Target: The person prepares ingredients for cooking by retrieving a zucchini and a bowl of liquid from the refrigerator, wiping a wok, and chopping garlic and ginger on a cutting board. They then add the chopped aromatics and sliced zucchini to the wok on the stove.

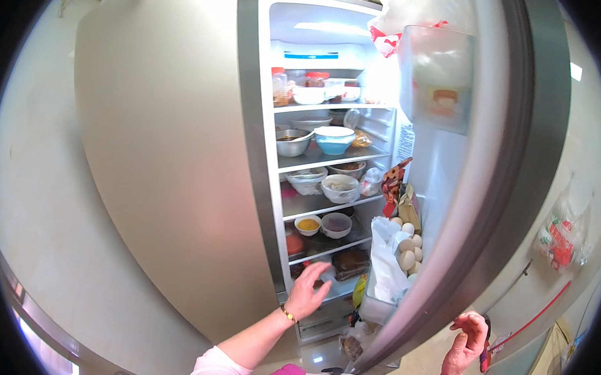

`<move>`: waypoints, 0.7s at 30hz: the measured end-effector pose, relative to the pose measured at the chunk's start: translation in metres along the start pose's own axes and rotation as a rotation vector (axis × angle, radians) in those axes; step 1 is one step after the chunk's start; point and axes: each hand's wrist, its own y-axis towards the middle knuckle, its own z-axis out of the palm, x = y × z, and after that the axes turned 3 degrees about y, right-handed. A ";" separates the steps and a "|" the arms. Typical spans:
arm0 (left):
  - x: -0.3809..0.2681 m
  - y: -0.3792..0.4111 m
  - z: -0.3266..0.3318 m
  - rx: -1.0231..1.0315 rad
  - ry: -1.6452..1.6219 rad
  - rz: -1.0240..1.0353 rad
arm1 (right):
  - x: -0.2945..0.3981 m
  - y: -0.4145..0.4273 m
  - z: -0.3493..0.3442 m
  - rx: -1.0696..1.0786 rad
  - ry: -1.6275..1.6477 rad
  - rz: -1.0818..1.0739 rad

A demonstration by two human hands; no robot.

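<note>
An upright refrigerator stands before me, its right door (513, 161) swung open and its lit shelves showing. My left hand (307, 291) reaches toward the lower shelves with nothing in it, thumb and fingers apart. Behind its fingers lies a clear plastic bag (328, 273), beside a dark wrapped item (351, 264); whether the fingertips touch anything I cannot tell. Above them sit a small bowl of yellow food (308, 225) and a white bowl with purplish contents (336, 225). My right hand (467, 340), empty with fingers curled loosely, is outside the open door near its lower edge.
Eggs (407, 252) and a white plastic bag (385, 261) fill the door bin. A blue bowl (334, 140), a steel bowl (292, 143) and covered bowls (340, 188) crowd the middle shelves. At left is the closed door (171, 156). A plastic bag (562, 239) hangs at right.
</note>
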 end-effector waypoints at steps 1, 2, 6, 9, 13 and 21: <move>-0.003 0.017 0.009 -0.014 -0.033 0.013 | 0.004 0.004 -0.008 -0.060 -0.078 -0.004; -0.009 0.032 0.017 -0.040 -0.039 0.023 | -0.009 -0.006 -0.028 -0.070 -0.207 0.062; -0.021 0.105 0.032 -0.113 -0.050 -0.029 | -0.015 0.010 -0.055 -0.107 -0.373 0.056; -0.017 0.183 0.029 -0.331 0.036 0.043 | -0.022 0.028 -0.073 -0.177 -0.443 0.069; -0.015 0.302 -0.008 -0.432 -0.187 -0.091 | -0.045 0.047 -0.096 -0.277 -0.528 0.084; 0.010 0.442 -0.088 -0.378 0.756 -0.463 | -0.049 0.084 -0.092 -0.462 -0.440 -0.191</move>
